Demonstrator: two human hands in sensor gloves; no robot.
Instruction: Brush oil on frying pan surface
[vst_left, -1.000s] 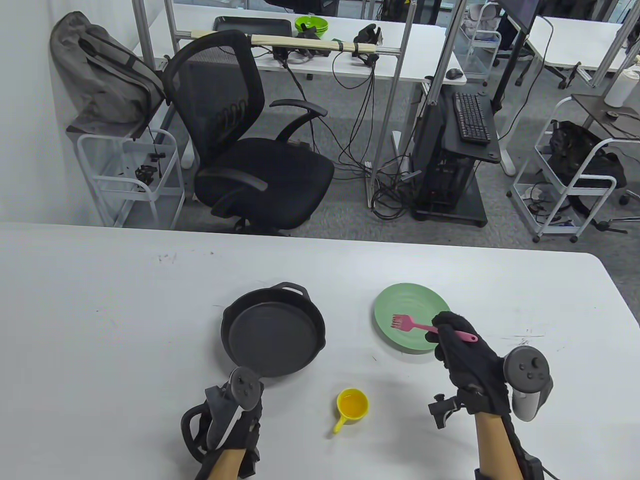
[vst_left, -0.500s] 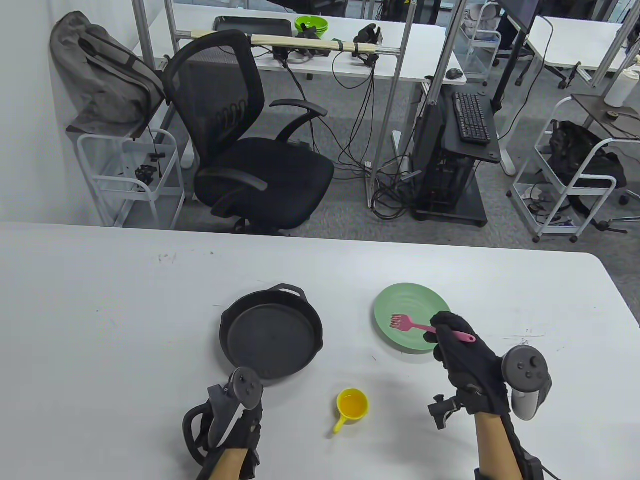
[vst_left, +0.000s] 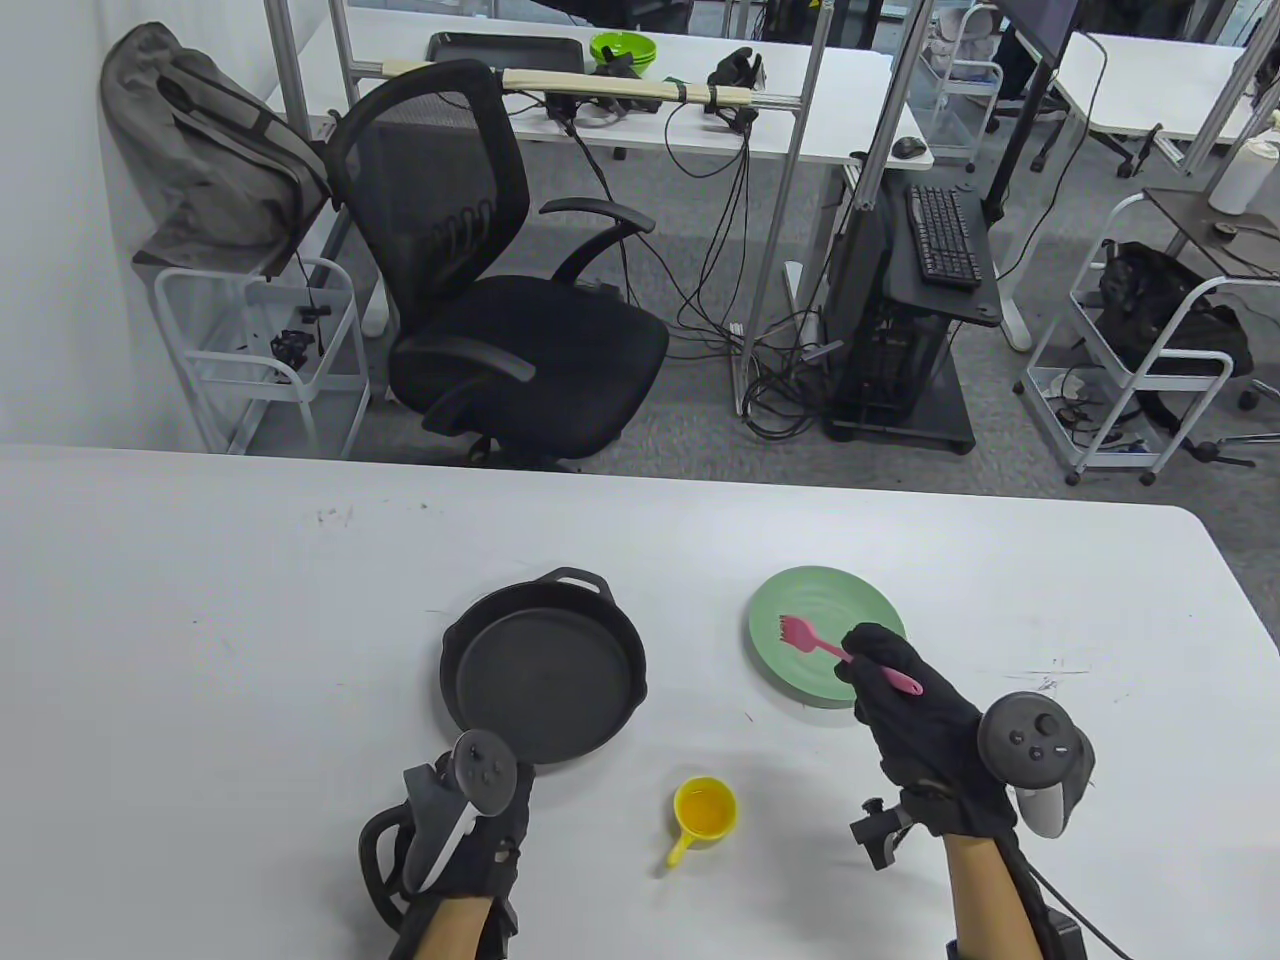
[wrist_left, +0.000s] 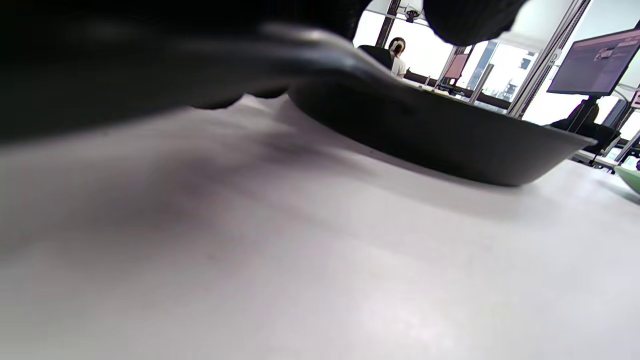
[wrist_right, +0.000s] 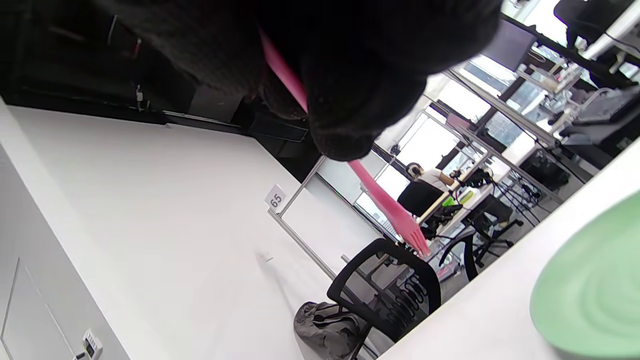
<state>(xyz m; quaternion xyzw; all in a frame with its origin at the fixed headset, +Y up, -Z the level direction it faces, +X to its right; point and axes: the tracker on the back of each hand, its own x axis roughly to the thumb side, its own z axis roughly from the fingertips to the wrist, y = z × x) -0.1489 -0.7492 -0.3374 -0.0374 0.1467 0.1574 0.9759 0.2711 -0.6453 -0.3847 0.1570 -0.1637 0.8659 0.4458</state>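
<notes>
A black cast-iron frying pan (vst_left: 545, 680) sits on the white table; its side wall shows in the left wrist view (wrist_left: 440, 135). My left hand (vst_left: 470, 830) is at the pan's near edge and grips its handle (wrist_left: 280, 55), which the hand hides in the table view. My right hand (vst_left: 905, 700) holds a pink silicone brush (vst_left: 835, 650) by the handle, lifted above the green plate (vst_left: 800, 600), bristles pointing left. The brush also shows in the right wrist view (wrist_right: 390, 205). A small yellow cup of oil (vst_left: 705, 810) stands between my hands.
The table's far edge (vst_left: 600, 465) runs across the middle of the view, with an office chair (vst_left: 500, 300) and carts behind it. The table's right corner (vst_left: 1200, 530) lies beyond the plate.
My right hand has raised the brush off the plate and drawn it slightly left and toward me. My left hand has shifted a little at the pan handle.
</notes>
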